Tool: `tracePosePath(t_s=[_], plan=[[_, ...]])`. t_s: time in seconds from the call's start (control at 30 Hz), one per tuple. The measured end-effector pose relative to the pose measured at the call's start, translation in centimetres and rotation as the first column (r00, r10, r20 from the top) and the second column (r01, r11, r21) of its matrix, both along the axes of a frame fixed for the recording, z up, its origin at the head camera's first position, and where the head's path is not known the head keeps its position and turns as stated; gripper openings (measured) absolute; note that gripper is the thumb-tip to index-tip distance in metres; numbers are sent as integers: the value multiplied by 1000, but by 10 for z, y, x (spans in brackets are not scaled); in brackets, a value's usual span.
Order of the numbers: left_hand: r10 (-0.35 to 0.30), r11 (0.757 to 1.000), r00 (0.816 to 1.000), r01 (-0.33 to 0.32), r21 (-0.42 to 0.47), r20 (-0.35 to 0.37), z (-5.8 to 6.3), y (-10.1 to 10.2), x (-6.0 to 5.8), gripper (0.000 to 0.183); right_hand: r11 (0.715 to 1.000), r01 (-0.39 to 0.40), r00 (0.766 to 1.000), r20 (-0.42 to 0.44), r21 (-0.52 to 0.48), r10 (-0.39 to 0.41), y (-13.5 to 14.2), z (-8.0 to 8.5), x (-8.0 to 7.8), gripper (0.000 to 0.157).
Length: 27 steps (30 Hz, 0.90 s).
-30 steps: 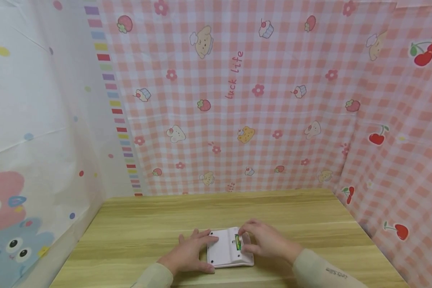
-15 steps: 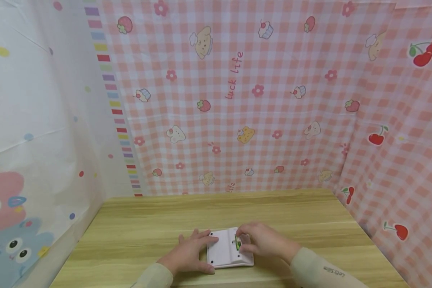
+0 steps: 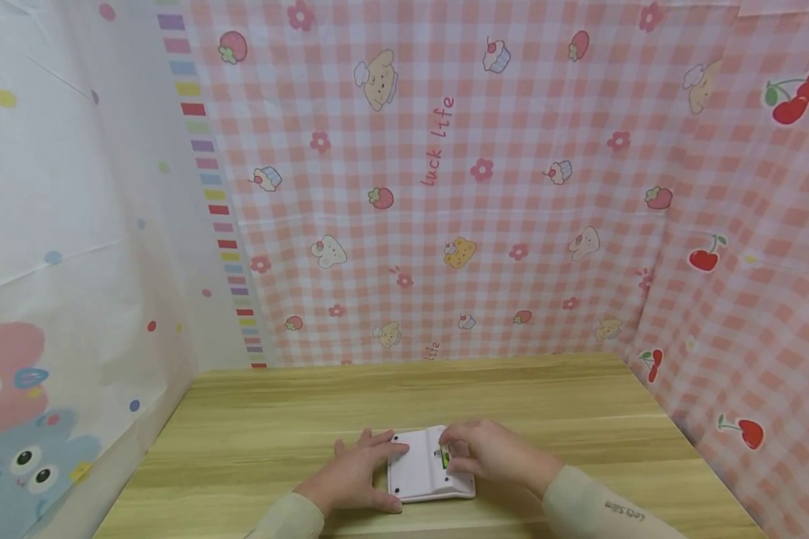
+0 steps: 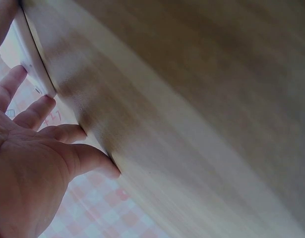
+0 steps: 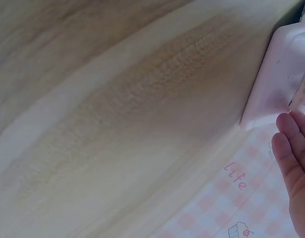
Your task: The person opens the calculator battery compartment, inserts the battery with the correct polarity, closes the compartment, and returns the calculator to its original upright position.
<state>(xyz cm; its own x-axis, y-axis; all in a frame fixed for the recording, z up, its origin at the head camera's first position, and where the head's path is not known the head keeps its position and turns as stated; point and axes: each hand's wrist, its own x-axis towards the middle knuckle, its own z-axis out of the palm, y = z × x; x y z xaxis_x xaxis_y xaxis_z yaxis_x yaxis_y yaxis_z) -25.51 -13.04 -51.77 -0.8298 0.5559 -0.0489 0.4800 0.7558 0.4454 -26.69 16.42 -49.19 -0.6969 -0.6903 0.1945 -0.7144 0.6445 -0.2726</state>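
Note:
A white device [image 3: 411, 468], shaped like a desktop calculator, lies face down on the table with its battery compartment uncovered. Green shows from a battery [image 3: 446, 458] inside. My left hand [image 3: 357, 471] lies along the device's left side, fingers spread, index finger over its back and thumb at the near corner. Over the compartment, the thumb and index finger of my right hand [image 3: 499, 453] pinch a pale piece like a battery cover, mostly hidden by the fingers. In the right wrist view, other fingertips [image 5: 286, 121] stand straight beside the device's edge.
The wood-patterned table [image 3: 297, 404] reaches back to a pink checked cloth [image 3: 404, 224]. A white printed cloth [image 3: 108, 262] hangs on the left, and a cherry-patterned cloth [image 3: 748, 299] closes off the right side.
My right hand has shifted slightly left over the compartment, so less of the battery shows. The left hand and the device stay where they were.

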Motion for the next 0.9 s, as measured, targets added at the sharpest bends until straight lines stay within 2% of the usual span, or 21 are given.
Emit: tracePosePath(t_s=[0.43, 0.9], plan=[[0, 1000, 1000, 0, 2, -6, 1, 0, 1, 86, 1000, 1, 1000, -8, -30, -2, -3, -3, -1, 35], [-3, 1000, 1000, 3, 8, -6, 2, 1, 1, 86, 996, -35, 998, 47, -85, 40, -3, -1, -4, 35]])
